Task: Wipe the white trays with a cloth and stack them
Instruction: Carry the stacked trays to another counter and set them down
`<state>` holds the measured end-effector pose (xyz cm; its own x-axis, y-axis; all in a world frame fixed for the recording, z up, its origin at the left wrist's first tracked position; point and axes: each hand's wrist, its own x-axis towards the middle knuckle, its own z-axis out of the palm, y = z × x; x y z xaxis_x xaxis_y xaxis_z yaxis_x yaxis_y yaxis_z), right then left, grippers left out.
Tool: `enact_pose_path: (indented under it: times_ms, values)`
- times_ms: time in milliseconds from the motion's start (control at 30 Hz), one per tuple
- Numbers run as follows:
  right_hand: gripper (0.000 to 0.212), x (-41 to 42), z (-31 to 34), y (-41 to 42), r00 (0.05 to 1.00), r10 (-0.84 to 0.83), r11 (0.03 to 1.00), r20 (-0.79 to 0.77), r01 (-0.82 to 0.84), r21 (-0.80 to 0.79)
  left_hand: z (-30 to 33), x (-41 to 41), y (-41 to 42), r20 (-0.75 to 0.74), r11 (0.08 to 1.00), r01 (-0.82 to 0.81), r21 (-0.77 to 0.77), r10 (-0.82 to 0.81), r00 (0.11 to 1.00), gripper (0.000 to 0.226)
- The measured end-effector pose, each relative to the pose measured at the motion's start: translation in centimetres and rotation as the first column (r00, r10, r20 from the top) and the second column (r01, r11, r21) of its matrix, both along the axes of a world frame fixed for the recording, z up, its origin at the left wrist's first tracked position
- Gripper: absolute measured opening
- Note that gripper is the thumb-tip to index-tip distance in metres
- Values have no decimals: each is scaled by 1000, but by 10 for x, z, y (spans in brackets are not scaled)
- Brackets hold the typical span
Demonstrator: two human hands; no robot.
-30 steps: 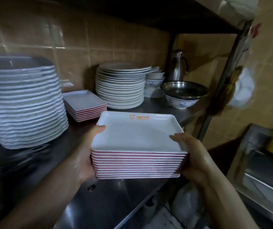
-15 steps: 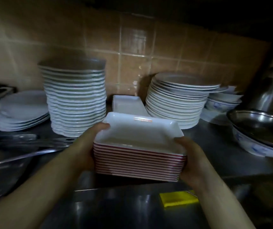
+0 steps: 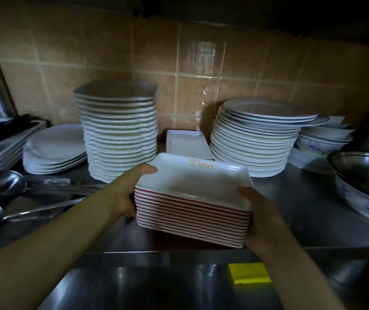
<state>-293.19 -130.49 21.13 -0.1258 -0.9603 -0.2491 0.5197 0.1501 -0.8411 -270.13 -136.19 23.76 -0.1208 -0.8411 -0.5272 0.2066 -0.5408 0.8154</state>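
Head view: both hands are on the stack of white trays (image 3: 192, 204), red-edged, held at the front of the steel shelf (image 3: 313, 211). The left hand (image 3: 123, 193) grips its left side, thumb over the top rim; the right hand (image 3: 259, 215) clamps the right side, thumb on the rim. Whether the stack touches the shelf, I cannot tell. Behind it lie more white trays (image 3: 185, 143), between a tall stack of square plates (image 3: 118, 135) and a stack of round plates (image 3: 255, 139). A yellow cloth (image 3: 249, 272) lies below on the counter.
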Motion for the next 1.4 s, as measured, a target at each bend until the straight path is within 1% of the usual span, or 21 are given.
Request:
enact_pose_path:
  times_ms: [133, 267, 333, 433, 500, 567, 633, 700, 800, 900, 967, 1033, 1067, 1100, 1133, 1200, 1233, 1267, 1300, 1333, 1400]
  values:
    - [18, 4, 2, 2, 1000, -14, 1000, 6, 14, 23, 0, 0, -2, -15, 1000, 18, 4, -18, 1000, 51]
    - [22, 7, 4, 7, 1000, -4, 1000, -13, 4, 17, 0, 1, -4, -8, 1000, 23, 14, -22, 1000, 49]
    - [23, 7, 6, 8, 998, 5, 1000, -55, -5, 15, 0, 1, -5, -7, 1000, 21, 13, -21, 1000, 43]
    - [28, 4, 8, 5, 984, 28, 996, -175, -11, 94, -3, -1, -5, -25, 1000, -3, -10, 2, 1000, 32]
    - [31, -1, 8, 3, 964, 86, 990, -254, -54, 130, -4, -3, -4, -40, 999, -31, -34, 30, 999, 29]
    - [39, -8, 7, 2, 944, 161, 982, -289, -123, 147, -5, -4, 0, -61, 997, -56, -48, 53, 997, 29]
    - [52, -16, 5, -1, 920, 228, 970, -317, -187, 156, -6, -6, 5, -73, 995, -54, -80, 48, 996, 25]
    - [58, -24, 4, -5, 881, 297, 954, -369, -253, 162, -7, -10, 10, -68, 987, -101, -129, 93, 993, 22]
    - [48, -36, 3, -8, 818, 408, 912, -404, -386, 139, -9, -17, 17, -57, 946, -268, -185, 262, 964, 26]
    - [52, -49, 3, -14, 692, 458, 876, -558, -459, 150, -6, -30, 27, -37, 893, -401, -205, 402, 915, 33]
    - [56, -59, 4, -17, 602, 499, 842, -624, -509, 182, -4, -41, 34, -38, 850, -477, -225, 481, 876, 34]
    - [48, -67, 6, -17, 536, 553, 793, -638, -574, 205, -3, -52, 42, -10, 804, -536, -258, 552, 834, 33]
    - [42, -70, 8, -17, 522, 550, 787, -652, -586, 194, -4, -58, 46, 2, 784, -551, -285, 575, 818, 34]
    - [38, -73, 9, -20, 505, 488, 812, -712, -563, 157, -4, -64, 51, 4, 762, -567, -313, 598, 802, 34]
    - [39, -76, 11, -24, 475, 382, 852, -793, -513, 103, -5, -69, 56, 0, 736, -588, -337, 624, 781, 36]
    - [55, -81, 13, -43, 427, 106, 942, -898, -331, -47, -6, -81, 66, 0, 685, -632, -363, 678, 735, 46]
    - [58, -82, 19, -52, 429, 38, 955, -902, -282, -93, -6, -89, 70, 21, 668, -648, -364, 702, 712, 55]
    - [55, -82, 23, -63, 449, 31, 952, -893, -285, -110, -7, -96, 74, 55, 657, -667, -351, 726, 686, 63]
    - [48, -81, 28, -75, 485, 80, 936, -871, -336, -101, -8, -105, 77, 73, 654, -680, -331, 737, 672, 65]
    - [43, -79, 32, -87, 520, 167, 916, -837, -397, -64, -8, -115, 80, 54, 657, -688, -308, 735, 676, 63]
    - [45, -76, 32, -104, 559, 379, 854, -737, -519, 45, -10, -136, 84, -16, 677, -695, -242, 713, 701, 59]
